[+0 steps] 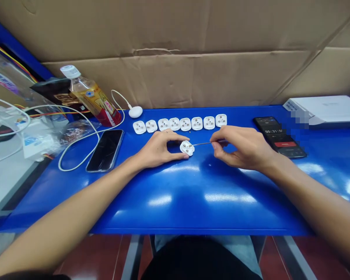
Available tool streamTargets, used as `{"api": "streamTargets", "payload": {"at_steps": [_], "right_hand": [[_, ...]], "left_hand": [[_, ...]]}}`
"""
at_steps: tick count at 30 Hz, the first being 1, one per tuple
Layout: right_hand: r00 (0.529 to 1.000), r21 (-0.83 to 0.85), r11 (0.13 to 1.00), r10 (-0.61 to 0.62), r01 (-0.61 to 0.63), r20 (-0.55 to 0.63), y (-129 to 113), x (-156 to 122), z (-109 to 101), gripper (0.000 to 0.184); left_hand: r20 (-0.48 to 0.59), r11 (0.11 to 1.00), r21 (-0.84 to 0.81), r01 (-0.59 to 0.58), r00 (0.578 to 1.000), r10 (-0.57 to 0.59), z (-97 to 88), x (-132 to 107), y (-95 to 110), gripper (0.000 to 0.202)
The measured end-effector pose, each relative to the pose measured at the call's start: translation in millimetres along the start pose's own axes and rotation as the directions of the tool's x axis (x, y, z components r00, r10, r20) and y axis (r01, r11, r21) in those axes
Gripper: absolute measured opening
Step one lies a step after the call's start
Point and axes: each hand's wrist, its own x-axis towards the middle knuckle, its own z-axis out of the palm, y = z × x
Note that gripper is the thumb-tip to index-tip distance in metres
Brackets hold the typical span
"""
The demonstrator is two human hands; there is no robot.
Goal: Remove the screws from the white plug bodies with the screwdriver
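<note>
Eight white plastic plug inserts (185, 124) lie in a gently curved line on the blue bench (192, 202), just beyond a ninth insert (187, 147), each showing three small metal contacts; that ninth insert sits between the two hands, close above the bench surface; the left hand (157, 149) is closed around it in a pinch, thumb below and fingers across the top; the right hand (242, 147) is also closed, its thumb and fingertips gripping a slim metal pick (202, 144) whose tip reaches the insert's right edge.

Left of the ninth insert lies a black smartphone (105, 150), face up, with a white cable (76, 143) looping around it and running to a round white puck (135, 112); farther left and back stands a plastic drink bottle (90, 95) with a white cap, tilted, and beyond it lie a tangle of cables (8, 116) and clear plastic packaging (37, 138); right of the ninth insert, just past the right hand, a second smartphone (280, 137) shows timer digits and a red button; farther right sits a white box (323, 110); behind the ninth insert, past the bench's far edge, rises a cardboard sheet (175, 77).
</note>
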Motion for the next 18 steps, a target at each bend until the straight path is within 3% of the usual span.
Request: {"api": "streamTargets", "payload": {"at_steps": [7, 13, 18], "right_hand": [[1.000, 0.007, 1.000, -0.007, 0.007, -0.012, -0.6, -1.1, 2.1, 0.011], [0.993, -0.062, 0.991, 0.116, -0.116, -0.007, -2.2, -1.9, 1.3, 0.006], [0.993, 0.052, 0.992, 0.115, -0.117, 0.042, -1.7, -0.6, 0.3, 0.009]], "left_hand": [[0.004, 1.000, 0.008, 0.011, 1.000, -0.011, -0.1, -0.1, 0.1, 0.051], [-0.003, 1.000, -0.012, 0.005, 1.000, -0.005, 0.9, 0.0, -1.4, 0.050], [-0.003, 1.000, -0.019, 0.006, 1.000, -0.006, 1.0, -0.2, -1.9, 0.049]]}}
